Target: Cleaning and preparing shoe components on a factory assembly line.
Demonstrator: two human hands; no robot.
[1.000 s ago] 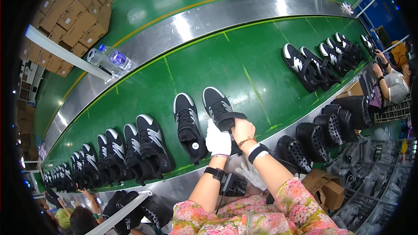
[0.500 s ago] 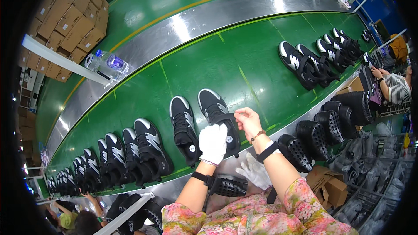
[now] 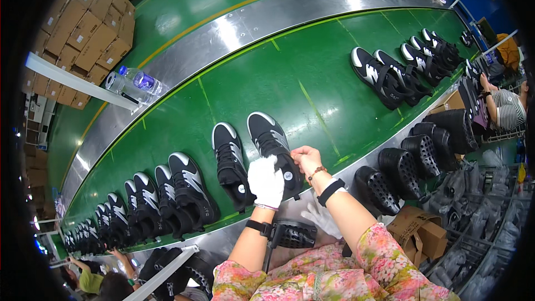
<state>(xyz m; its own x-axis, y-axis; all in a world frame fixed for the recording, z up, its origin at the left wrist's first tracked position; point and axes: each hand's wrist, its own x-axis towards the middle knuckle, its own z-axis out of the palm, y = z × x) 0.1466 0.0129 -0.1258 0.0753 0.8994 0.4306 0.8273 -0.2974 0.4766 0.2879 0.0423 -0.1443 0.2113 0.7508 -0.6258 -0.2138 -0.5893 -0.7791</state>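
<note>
Two hands, left hand [image 3: 266, 181] and right hand [image 3: 306, 159], on a black-and-white sneaker [image 3: 273, 147].

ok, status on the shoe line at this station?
Done, by the look of it: black-and-white pairs lie in a row down the green belt on the person's left. In hand: the gloved left hand and bare right hand rest on the heel of the right shoe of the nearest pair; its mate lies alongside. Left: more pairs wait up the belt to the right.
</note>
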